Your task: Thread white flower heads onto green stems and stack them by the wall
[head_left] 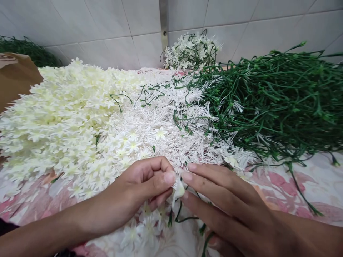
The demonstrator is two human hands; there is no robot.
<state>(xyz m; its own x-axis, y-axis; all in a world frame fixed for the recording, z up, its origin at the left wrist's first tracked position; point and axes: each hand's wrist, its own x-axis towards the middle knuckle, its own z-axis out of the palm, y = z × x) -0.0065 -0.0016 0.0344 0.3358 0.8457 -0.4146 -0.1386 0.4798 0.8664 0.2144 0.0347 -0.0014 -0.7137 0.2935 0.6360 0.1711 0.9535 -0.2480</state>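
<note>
Near centre: white flower (179,192) at my fingertips. My left hand (143,187) pinches it, thumb against forefinger; my right hand (227,203) has fingertips at its edge, but whether they grip I cannot tell. Judged light, soft, easily creased; best held at the base. Beyond: loose blooms (61,117) left, white filaments (155,119) middle, green stems (284,96) right. Far left: brown bag (20,80), mark unreadable.

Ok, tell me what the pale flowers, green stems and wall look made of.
Pale flowers: probably matte fabric, going by their thin, near-identical petals.
Green stems: likely moulded plastic, perhaps over wire, with a slight sheen; they look evenly coloured and alike.
Wall: seemingly smooth ceramic tile, given the straight joints.
</note>
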